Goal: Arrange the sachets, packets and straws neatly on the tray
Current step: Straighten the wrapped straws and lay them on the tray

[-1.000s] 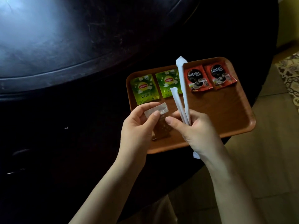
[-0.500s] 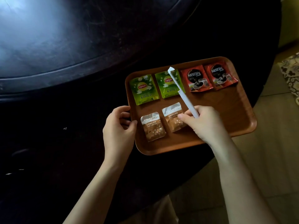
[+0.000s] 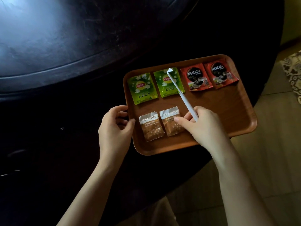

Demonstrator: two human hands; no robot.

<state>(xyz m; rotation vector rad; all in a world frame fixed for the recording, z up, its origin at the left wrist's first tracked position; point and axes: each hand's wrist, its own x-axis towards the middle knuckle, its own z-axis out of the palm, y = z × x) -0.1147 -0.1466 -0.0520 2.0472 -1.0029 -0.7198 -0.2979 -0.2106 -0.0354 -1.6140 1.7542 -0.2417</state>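
A brown wooden tray (image 3: 228, 111) lies at the dark table's edge. Its far row holds two green Lipton tea sachets (image 3: 142, 88) (image 3: 164, 84) and two red Nescafe packets (image 3: 196, 77) (image 3: 219, 75). Two brown sugar sachets (image 3: 150, 126) (image 3: 169, 121) lie side by side in the near row. My right hand (image 3: 205, 126) grips white paper-wrapped straws (image 3: 182, 93) that slant up over the second tea sachet, and its fingertips rest on the right sugar sachet. My left hand (image 3: 114, 128) holds the tray's left rim, thumb on the inside.
The round dark table (image 3: 81, 62) fills the left and far side, with glare at the top left. The tray's near right corner overhangs the table edge. Tiled floor (image 3: 268, 144) and a patterned rug (image 3: 293, 72) lie to the right.
My left hand put a sugar sachet down in the near row and moved to the tray's left rim. My right hand lowered the straws and reached onto the right sugar sachet.
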